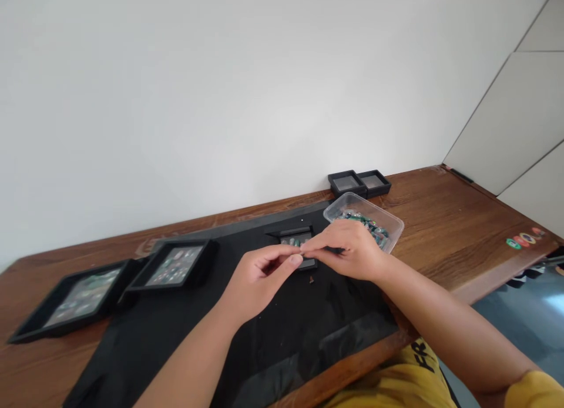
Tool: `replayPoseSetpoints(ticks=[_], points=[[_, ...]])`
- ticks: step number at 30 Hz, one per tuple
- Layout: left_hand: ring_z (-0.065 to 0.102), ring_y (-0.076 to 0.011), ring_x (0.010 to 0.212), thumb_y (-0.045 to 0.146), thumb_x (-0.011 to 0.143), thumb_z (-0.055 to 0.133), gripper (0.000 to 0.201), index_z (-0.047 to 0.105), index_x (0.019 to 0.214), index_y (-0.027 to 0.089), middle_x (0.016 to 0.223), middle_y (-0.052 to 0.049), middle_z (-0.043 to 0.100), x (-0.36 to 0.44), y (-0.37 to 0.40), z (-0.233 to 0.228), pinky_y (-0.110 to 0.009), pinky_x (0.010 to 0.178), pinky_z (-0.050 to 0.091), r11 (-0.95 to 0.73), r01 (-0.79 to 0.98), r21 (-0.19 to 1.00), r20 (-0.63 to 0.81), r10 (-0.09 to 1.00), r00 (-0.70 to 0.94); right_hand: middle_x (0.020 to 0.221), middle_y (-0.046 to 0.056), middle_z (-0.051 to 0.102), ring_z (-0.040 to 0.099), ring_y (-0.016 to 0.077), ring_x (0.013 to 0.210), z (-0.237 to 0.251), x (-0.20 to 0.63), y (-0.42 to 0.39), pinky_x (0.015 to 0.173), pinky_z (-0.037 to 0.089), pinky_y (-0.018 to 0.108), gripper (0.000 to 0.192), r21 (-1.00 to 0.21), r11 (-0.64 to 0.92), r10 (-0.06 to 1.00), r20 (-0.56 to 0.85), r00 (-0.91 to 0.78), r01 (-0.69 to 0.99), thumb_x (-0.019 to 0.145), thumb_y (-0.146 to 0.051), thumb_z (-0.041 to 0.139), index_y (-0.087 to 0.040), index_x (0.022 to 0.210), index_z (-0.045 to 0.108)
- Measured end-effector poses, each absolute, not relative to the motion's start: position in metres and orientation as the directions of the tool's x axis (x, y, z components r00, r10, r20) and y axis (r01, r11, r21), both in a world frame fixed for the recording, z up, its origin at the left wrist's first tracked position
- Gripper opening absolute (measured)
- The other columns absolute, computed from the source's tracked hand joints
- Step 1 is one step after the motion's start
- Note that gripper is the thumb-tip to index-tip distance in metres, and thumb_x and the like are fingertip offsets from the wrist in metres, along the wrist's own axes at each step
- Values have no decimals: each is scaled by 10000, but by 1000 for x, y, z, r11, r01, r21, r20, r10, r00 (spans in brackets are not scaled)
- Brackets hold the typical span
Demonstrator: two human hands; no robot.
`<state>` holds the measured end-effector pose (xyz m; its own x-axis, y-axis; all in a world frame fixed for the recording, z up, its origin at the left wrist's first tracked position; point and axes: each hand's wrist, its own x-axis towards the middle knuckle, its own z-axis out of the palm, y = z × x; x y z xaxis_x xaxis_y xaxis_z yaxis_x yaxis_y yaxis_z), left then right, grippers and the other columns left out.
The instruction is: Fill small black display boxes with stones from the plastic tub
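Head view: left hand [259, 274] and right hand [348, 249] meet fingertip to fingertip over the small black tray [296, 242] on the mat [264, 331] — fingers pinched shut, the piece between them too small to identify — seating it in the tray likely follows, calling for fine alignment.

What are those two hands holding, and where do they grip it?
It cannot be told: the left hand and right hand pinch their fingertips together over a small black tray, but whatever is between them is too small to see.

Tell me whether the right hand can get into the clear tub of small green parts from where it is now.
Probably yes. The right hand sits just beside the clear tub, whose top is open with nothing lying between them. The left hand is on the far side, out of the way.
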<state>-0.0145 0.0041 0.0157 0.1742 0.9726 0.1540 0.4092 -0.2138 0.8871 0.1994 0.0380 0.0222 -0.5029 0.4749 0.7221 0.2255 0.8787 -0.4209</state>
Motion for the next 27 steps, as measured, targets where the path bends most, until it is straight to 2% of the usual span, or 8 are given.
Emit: replayPoseSetpoints(ticks=[3, 7, 11, 15, 17, 21, 24, 27], points=[[757, -254, 795, 554, 811, 684, 364, 837, 855, 227, 836, -70, 824, -14, 4, 16, -342, 709, 629, -217, 385, 897, 160, 972, 174, 912, 9, 832, 787, 147, 830, 24, 200, 37, 781, 582, 270, 148, -435, 875, 479, 715, -509, 213, 989, -210, 634, -244, 961, 776], [756, -253, 767, 542, 763, 731, 329, 828, 770, 228, 786, -69, 818, -11, 3, 17, -338, 686, 631, -205, 330, 922, 174, 977, 122, 898, 16, 826, 785, 148, 842, 26, 199, 36, 796, 598, 277, 153, -431, 883, 463, 738, -491, 185, 993, -213, 626, -244, 940, 767], [673, -184, 616, 479, 721, 771, 272, 828, 765, 217, 701, -47, 783, -7, 2, 16, -284, 580, 565, -220, 259, 940, 208, 975, 72, 864, 17, 821, 783, 143, 808, 27, 196, 34, 781, 609, 269, 128, -401, 906, 420, 800, -429, 137, 980, -196, 649, -232, 918, 755], [501, -116, 493, 444, 704, 793, 259, 829, 794, 204, 522, 13, 625, -3, 0, 13, -243, 479, 447, -233, 234, 944, 227, 972, 54, 892, 14, 823, 789, 167, 911, 23, 194, 32, 860, 633, 303, 130, -440, 878, 478, 776, -411, 190, 989, -253, 651, -251, 952, 776], [485, -115, 494, 459, 708, 800, 266, 826, 777, 204, 510, 15, 603, -2, 0, 13, -244, 479, 434, -233, 219, 947, 227, 972, 55, 911, 20, 825, 789, 172, 949, 22, 193, 30, 874, 637, 303, 143, -459, 867, 497, 762, -416, 194, 995, -259, 642, -251, 972, 783], [552, -148, 539, 601, 700, 805, 393, 800, 691, 207, 554, -19, 660, -3, 1, 15, -273, 523, 481, -239, 164, 957, 229, 970, 77, 926, 24, 827, 794, 157, 917, 23, 191, 27, 859, 638, 279, 165, -472, 870, 484, 759, -435, 145, 1002, -210, 619, -242, 983, 779], [464, -123, 475, 736, 744, 723, 547, 752, 622, 204, 471, 4, 559, -4, 0, 17, -268, 478, 432, -254, 134, 958, 239, 964, 118, 932, 27, 828, 795, 152, 893, 26, 190, 26, 845, 638, 276, 160, -479, 870, 481, 772, -415, 117, 996, -180, 617, -234, 969, 766], [418, -109, 459, 753, 795, 672, 620, 671, 512, 201, 445, 9, 507, -5, -1, 19, -258, 450, 391, -266, 153, 952, 245, 958, 147, 934, 27, 827, 793, 149, 903, 28, 189, 26, 834, 637, 273, 152, -461, 881, 464, 795, -391, 107, 995, -165, 616, -225, 962, 751]])
